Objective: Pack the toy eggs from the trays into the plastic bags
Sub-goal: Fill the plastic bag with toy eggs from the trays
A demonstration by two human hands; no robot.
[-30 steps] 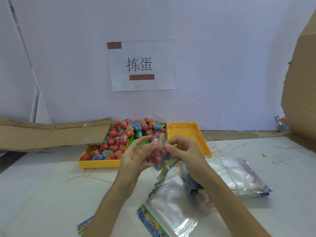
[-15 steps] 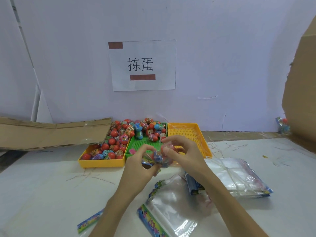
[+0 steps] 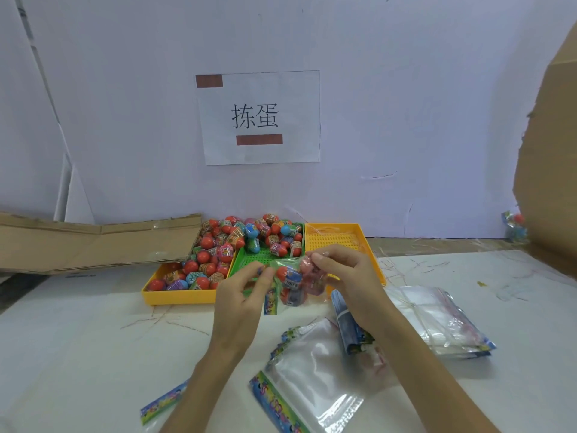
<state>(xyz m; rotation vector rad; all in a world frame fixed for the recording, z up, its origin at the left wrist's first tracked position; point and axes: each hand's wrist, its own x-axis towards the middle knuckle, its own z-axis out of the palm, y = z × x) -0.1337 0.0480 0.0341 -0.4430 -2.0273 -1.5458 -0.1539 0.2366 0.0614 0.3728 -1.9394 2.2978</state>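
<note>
- Presently both hands hold a small clear plastic bag (image 3: 295, 284) with toy eggs inside, lifted above the white tabletop (image 3: 78, 354) just in front of the trays.
- The left hand (image 3: 242, 295) pinches one upper corner of the bag between thumb and curled fingertips; the right hand (image 3: 346, 276) pinches the opposite top edge, fingers bent round the film. Gripping both ends of the mouth likely keeps it taut for sealing, or steady so the eggs stay put.
- Inside the bag a red egg and a pinkish one show; the exact count is hard to tell through the crinkled plastic.
- Loose multicoloured toy eggs (image 3: 224, 248) lie heaped in the yellow plastic tray on the left (image 3: 175, 296) and at the back of the green mesh tray (image 3: 265, 256) beside it, within easy reach. The yellow tray on the right (image 3: 340, 235) holds no eggs that I can see.
- An empty clear bag with a colourful printed header (image 3: 312, 367) lies flat near the person, probably staged as the next one to fill; a stack of similar clear bags (image 3: 437, 320) sits to the right.
- Many eggs remain, so the packing looks far from finished.
- Flattened brown cardboard (image 3: 93, 242) lies to the left of the trays, and a paper sign (image 3: 259, 117) hangs on the wall.
</note>
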